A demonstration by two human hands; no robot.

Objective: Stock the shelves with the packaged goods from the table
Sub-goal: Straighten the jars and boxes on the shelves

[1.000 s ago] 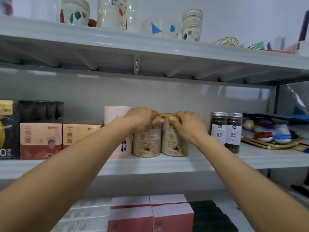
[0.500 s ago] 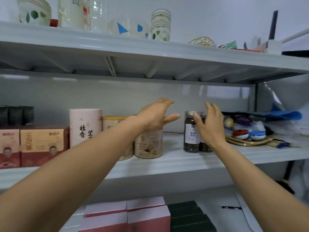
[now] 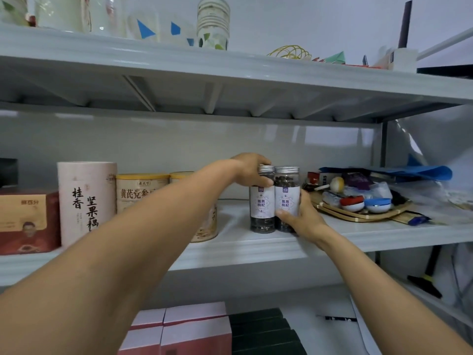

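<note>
Right now my left hand (image 3: 252,172) is curled over the silver cap and shoulder of the left jar (image 3: 261,208), with the thumb pressed on its front. My right hand (image 3: 304,219) clasps the lower body of the right jar (image 3: 286,196). Its thumb lies under the label and its fingers wrap behind, where I cannot see them. Both jars are upright and touching side by side between my two hands, on the middle shelf (image 3: 256,249). Left of my left hand, partly behind that forearm, stand two tan canisters (image 3: 140,193), with a pink tube (image 3: 85,201) and a red box (image 3: 25,221) further out. Just right of my right hand lies a bamboo tray (image 3: 358,217) carrying small bowls (image 3: 377,204).
</note>
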